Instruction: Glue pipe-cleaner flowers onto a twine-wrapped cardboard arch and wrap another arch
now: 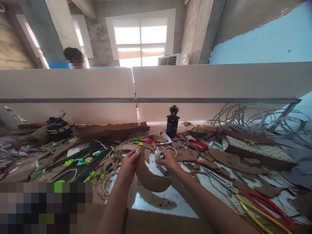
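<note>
"Above the worktop (142, 202), what's the left hand (129, 162) holding?"
"A curved cardboard piece (153, 183) — fingers pinched on its far end, at left."
"And the right hand (169, 161)?"
"Fingers closed around a small white bottle (157, 156), just right of that end."

Apparently a craft workshop: cluttered bench (140, 200), cardboard scraps (231, 161), bare concrete wall (99, 44)

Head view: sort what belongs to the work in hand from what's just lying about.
In hand:
- curved cardboard piece, in the left hand
- small white bottle, in the right hand

Probably just lying about:
- black bottle with its lid up
- patterned bag
- dark jug
</note>
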Tool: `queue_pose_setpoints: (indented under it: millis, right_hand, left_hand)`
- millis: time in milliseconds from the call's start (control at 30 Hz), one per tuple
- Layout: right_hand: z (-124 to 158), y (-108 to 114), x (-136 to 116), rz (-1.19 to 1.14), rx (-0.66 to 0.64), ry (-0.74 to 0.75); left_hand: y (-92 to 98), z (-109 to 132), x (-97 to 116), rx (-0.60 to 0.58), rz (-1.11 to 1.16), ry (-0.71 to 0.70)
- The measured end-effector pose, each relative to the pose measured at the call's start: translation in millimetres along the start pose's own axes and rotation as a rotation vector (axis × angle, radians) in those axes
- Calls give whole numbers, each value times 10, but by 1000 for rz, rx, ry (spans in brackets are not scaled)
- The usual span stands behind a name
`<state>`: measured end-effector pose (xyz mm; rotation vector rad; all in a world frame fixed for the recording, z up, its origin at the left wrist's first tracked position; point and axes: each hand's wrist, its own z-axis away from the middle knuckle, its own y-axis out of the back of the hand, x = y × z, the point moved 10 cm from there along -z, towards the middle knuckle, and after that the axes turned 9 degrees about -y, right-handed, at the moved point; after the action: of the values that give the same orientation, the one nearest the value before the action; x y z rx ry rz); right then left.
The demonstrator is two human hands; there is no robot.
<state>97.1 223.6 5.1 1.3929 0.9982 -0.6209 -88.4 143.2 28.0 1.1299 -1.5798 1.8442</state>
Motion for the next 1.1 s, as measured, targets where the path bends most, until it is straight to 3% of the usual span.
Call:
queue_pose_setpoints:
  millis: [133,233,433,533,633,867,1100]
  right_hand:
    - [25,56,5,-46,43,-25]
    - [98,273,-32,-114,42,-26]
    - [474,1158,-192,-252,53,-20]
    - [672,1624,-200,-358,159,-72]
    - [765,1903,-252,-395,222,-102]
    - [772,2250,-664,-525,292,39]
    - [801,2109,-695,-616,220,23]
  left_hand:
    - [-7,-18,-88,-47,-31,7]
    - [-49,-19,-182,-103,-63,21]
    - [-216,82,-347,-149,-134,81]
    - [-287,148,-460,-170,-168,122]
    - [-320,182,-603,-178,-196,149]
    - [-630,168,-839,-165,-203,174]
    - [-1093,239,-695,-238,-206,132]
